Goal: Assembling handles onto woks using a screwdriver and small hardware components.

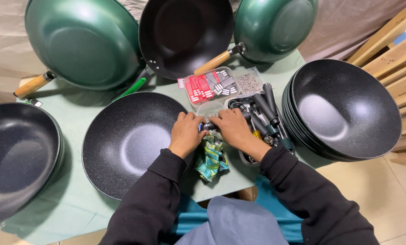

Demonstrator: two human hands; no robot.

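Both hands meet over a small metal fitting [207, 125] at the rim of the speckled black wok [130, 143] on the table [76, 199]. The left hand [187, 132] curls its fingers around the fitting from the wok's side, and the right hand [230, 128] pinches it from the other; what kind of part it is cannot be told, as the fingers hide most of it. By the look of it, the step in hand is fixing a handle part to this wok's edge. The next move seems to call for a steady 2-handed hold while a fastener or tool is taken from just beside.

A small clear tub [210, 109] sits right behind the hands; its contents are not clear. Beyond it, a clear tray [209, 85] holds red and grey pieces in rows, and a bag [249, 83] holds small silvery screws. A tray [262, 113] to the right carries dark handles and screwdrivers. A patterned cloth [212, 159] lies below the hands.

A stack of black woks [343, 109] stands at the right, another black wok [17, 154] at the left, and 3 green-backed woks with wooden handles [85, 41] lean behind.
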